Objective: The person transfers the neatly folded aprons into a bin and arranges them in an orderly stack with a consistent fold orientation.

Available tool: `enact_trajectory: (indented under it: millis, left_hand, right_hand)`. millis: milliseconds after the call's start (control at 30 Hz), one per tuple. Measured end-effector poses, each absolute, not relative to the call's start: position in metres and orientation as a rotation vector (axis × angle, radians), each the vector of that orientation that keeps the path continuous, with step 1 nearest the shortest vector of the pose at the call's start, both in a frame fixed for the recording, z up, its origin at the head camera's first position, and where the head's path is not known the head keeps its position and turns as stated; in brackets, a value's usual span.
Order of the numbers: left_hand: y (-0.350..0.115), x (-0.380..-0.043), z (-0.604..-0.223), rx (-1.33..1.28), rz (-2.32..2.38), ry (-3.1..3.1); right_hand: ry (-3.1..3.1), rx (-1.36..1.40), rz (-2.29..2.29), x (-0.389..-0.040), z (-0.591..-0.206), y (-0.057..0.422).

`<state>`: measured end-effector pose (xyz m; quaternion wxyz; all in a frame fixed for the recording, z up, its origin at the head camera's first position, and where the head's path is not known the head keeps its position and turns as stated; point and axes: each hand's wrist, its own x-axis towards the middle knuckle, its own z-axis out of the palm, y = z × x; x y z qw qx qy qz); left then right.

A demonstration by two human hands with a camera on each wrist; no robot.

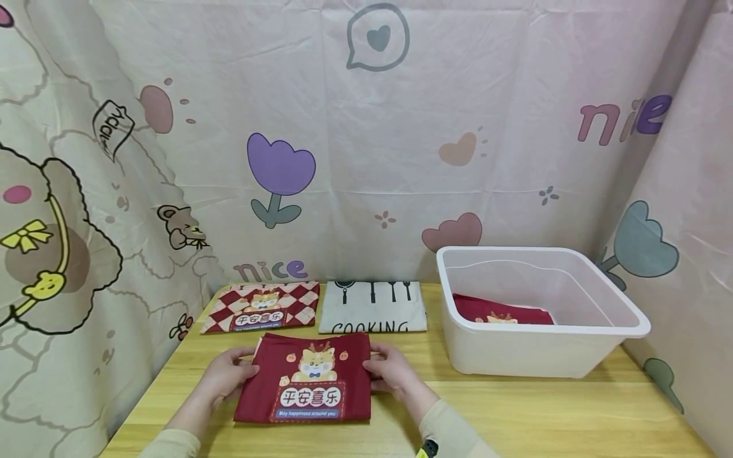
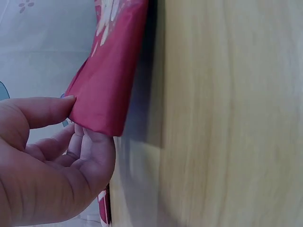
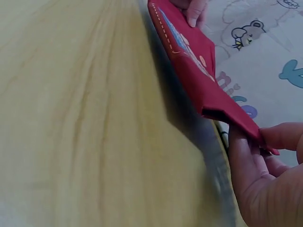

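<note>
A folded dark red cloth (image 1: 312, 375), printed with a cartoon dog and white lettering, is held between both hands at the front of the table. My left hand (image 1: 228, 374) pinches its left edge, thumb on top and fingers beneath, as the left wrist view shows on the red fabric (image 2: 106, 80). On the opposite edge, my right hand (image 1: 395, 372) pinches the cloth the same way. The right wrist view shows the red cloth (image 3: 189, 75) raised off the wood, casting a shadow. What lies inside its folds is hidden.
Behind it lie a folded red-and-cream checkered cloth (image 1: 263, 308) and a folded white cloth (image 1: 372, 308) reading "COOKING". A white plastic bin (image 1: 532, 350) stands at the right, with another red printed cloth (image 1: 498, 312) inside. Patterned curtains (image 1: 366, 140) surround the wooden table (image 1: 492, 413).
</note>
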<state>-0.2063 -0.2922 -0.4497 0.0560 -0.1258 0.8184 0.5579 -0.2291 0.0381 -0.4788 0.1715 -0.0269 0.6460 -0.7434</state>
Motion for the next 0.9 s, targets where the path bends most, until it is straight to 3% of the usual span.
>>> enact_trajectory:
  millis: [900]
  left_hand:
    - [-0.268, -0.192, -0.406, -0.236, 1.849, 2.524]
  right_hand:
    - [1.801, -0.285, -2.199, -0.233, -0.435, 0.078]
